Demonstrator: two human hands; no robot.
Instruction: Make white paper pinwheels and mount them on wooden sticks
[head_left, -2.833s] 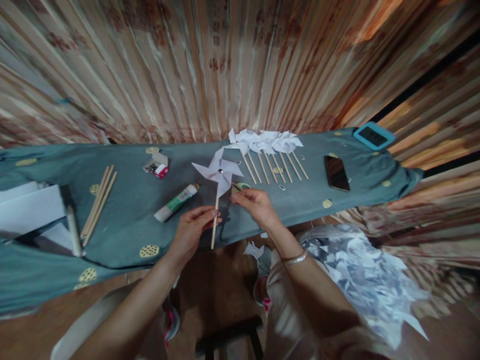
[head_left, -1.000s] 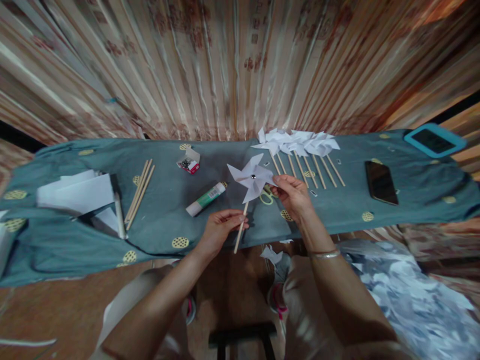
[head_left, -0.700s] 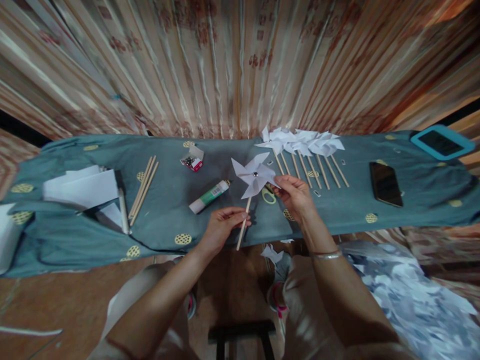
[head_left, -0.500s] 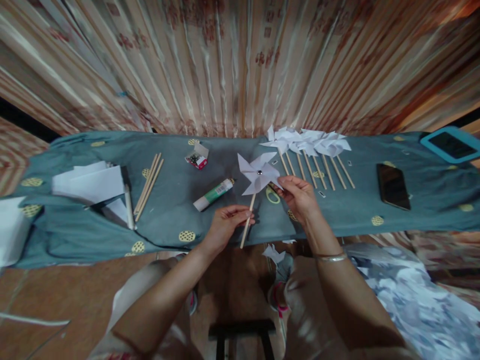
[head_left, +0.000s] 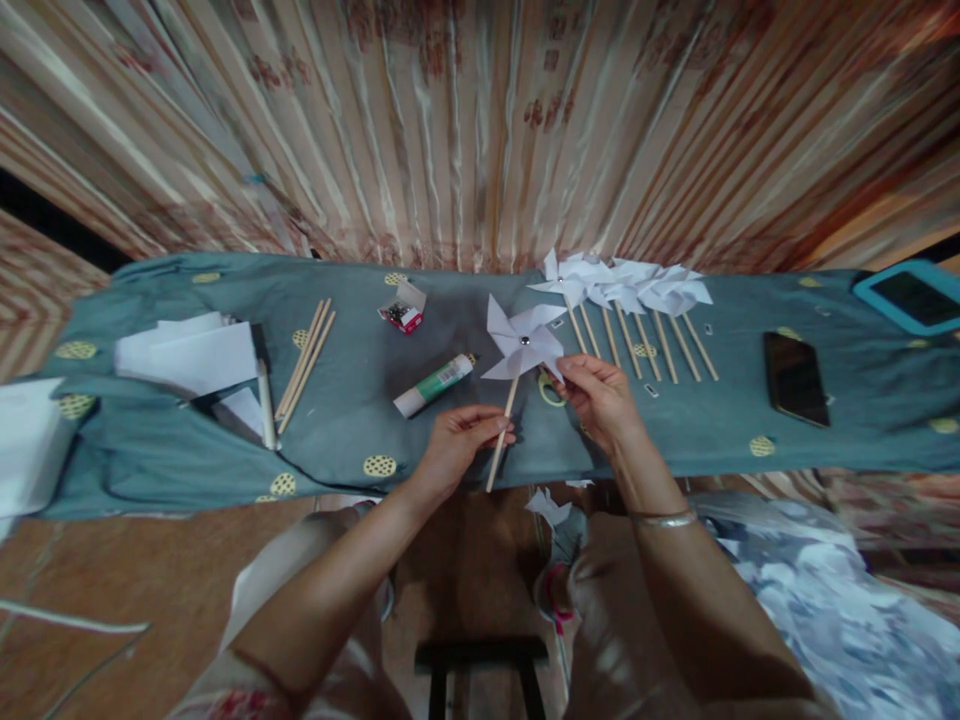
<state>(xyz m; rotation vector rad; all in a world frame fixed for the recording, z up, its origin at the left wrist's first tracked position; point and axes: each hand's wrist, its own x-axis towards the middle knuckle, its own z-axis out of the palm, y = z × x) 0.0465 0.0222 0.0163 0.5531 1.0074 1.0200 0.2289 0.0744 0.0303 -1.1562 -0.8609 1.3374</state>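
A white paper pinwheel (head_left: 541, 333) with a dark, shiny pin head at its centre is held up over the near part of the table. My left hand (head_left: 466, 445) is closed in a pinch round its wooden stick (head_left: 496, 462), below the blades. With thumb and fingers together, my right hand (head_left: 604, 400) grips the tip of the right-hand blade. Partly behind that hand lies a yellow-green loop (head_left: 551, 390) that looks like a scissors handle. To the left, a glue stick (head_left: 435, 385) lies on the cloth, and a small open box of pins (head_left: 403, 308) stands behind it.
Several finished pinwheels (head_left: 622, 285) lie in a row at the back. Loose wooden sticks (head_left: 306, 365), a white pen-like tool (head_left: 267, 405) and paper sheets (head_left: 187, 360) are on the left. A phone (head_left: 796, 378) and blue-framed device (head_left: 919, 298) lie right. Paper scraps (head_left: 817, 600) fill a bag below.
The pinwheel's blades have turned slightly about the pin, while both hands keep their hold. The whole view has shifted a little.
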